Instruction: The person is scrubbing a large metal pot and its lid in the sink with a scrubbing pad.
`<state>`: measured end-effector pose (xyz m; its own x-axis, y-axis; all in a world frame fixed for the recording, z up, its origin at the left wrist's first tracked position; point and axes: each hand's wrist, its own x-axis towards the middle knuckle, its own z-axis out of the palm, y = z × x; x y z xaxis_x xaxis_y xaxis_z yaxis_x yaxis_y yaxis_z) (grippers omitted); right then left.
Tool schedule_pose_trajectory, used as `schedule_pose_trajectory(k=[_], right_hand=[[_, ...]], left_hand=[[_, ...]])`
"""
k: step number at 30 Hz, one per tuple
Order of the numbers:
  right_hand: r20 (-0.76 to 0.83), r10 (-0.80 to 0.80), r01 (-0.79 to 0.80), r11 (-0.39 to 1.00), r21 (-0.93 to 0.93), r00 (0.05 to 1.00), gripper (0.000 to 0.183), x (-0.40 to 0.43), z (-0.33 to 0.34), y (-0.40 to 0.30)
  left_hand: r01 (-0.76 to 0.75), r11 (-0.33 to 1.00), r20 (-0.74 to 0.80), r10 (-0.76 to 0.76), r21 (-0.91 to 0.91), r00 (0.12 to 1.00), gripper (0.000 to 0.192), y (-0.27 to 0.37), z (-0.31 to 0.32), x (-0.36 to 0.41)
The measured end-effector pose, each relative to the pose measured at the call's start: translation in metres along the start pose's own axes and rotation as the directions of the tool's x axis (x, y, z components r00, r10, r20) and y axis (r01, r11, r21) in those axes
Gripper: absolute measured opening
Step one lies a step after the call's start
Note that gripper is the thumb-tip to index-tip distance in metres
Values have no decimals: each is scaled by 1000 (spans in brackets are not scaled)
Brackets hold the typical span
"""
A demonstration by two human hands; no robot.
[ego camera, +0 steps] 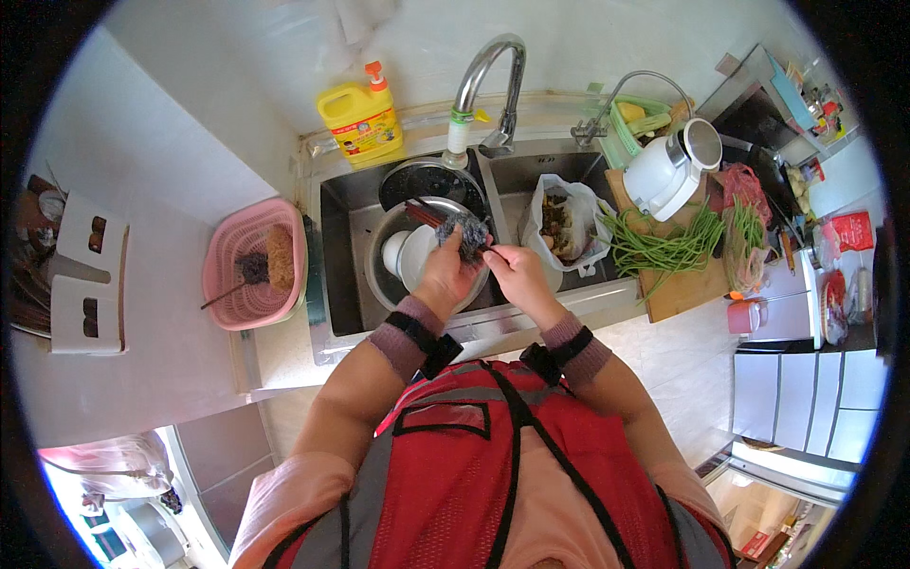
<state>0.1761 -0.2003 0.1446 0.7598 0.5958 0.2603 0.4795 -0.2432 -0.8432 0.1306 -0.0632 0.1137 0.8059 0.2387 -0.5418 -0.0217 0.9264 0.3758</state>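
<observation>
Over the left sink basin, my left hand (451,272) is closed around a grey scouring pad (463,237). Dark reddish-brown sticks, which look like chopsticks, pass through the pad. My right hand (521,276) pinches their near end, just right of the pad. Below my hands a round metal basin (372,267) holds white bowls (416,257). A dark round pan or lid (431,179) leans behind the metal basin, under the chrome faucet (485,65). In the right sink basin stands a white plastic bag (592,242) of food scraps.
A pink plastic basket (215,284) with brushes sits left of the sink. Behind it stands a yellow detergent jug (361,124). On the right, a wooden board (668,302) bears long green beans (661,242) and a white appliance (661,174). A green basket (625,139) holds vegetables.
</observation>
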Motion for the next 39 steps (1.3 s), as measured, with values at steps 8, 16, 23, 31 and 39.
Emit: schedule_pose_trajectory(k=[8, 16, 23, 31, 39], right_hand=[[41, 242, -244, 969, 30, 969, 22, -9, 4, -31], [611, 556, -814, 253, 522, 564, 35, -9, 13, -13], [48, -84, 95, 930, -355, 995, 36, -2, 35, -39], [40, -68, 78, 881, -467, 997, 33, 11, 28, -24], [614, 497, -777, 234, 585, 613, 21, 28, 10, -17]], left_hand=[[-58, 985, -50, 51, -163, 997, 27, 43, -17, 5], [127, 991, 93, -123, -40, 988, 25, 13, -20, -25], [-40, 996, 77, 46, -79, 996, 22, 50, -52, 30], [9, 996, 55, -4, -90, 998, 23, 27, 2, 12], [21, 1000, 133, -21, -4, 991, 31, 21, -7, 11]])
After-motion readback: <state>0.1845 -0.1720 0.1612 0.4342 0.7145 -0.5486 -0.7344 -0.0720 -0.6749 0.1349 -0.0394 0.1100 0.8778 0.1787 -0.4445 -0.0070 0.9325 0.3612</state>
